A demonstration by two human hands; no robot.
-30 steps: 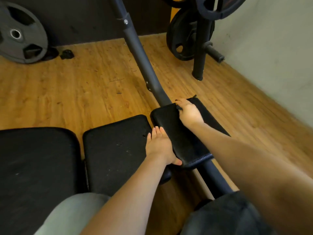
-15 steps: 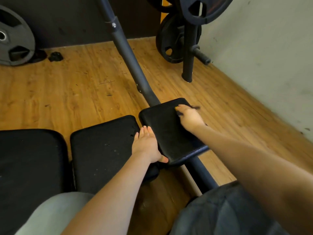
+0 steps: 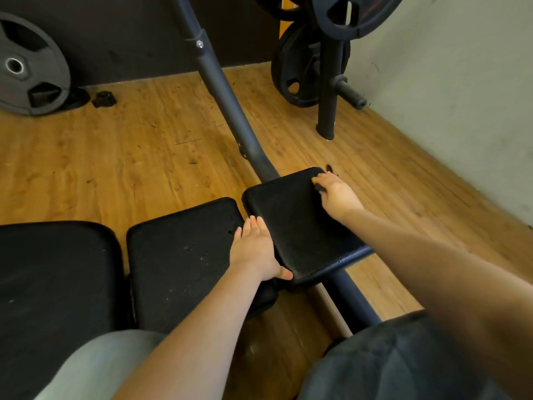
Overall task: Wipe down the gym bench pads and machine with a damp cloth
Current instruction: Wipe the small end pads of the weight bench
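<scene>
Three black bench pads lie in a row: a large pad (image 3: 43, 284) at the left, a middle pad (image 3: 184, 255), and a small tilted pad (image 3: 294, 226) fixed on the dark machine tube (image 3: 230, 111). My left hand (image 3: 256, 249) rests flat along the small pad's near left edge, fingers straight, thumb at its near corner. My right hand (image 3: 336, 194) sits on that pad's far right corner, fingers curled over a dark cloth (image 3: 318, 187). Most of the cloth is hidden under the hand.
A grey weight plate (image 3: 28, 67) leans on the dark back wall at the left, with a small black piece (image 3: 103, 99) on the wooden floor beside it. A plate rack (image 3: 326, 67) stands at the back right near the pale wall. My knees fill the bottom edge.
My right hand has slid with the cloth across the small pad's far edge to its far right corner. My left hand has stayed at the pad's near left edge.
</scene>
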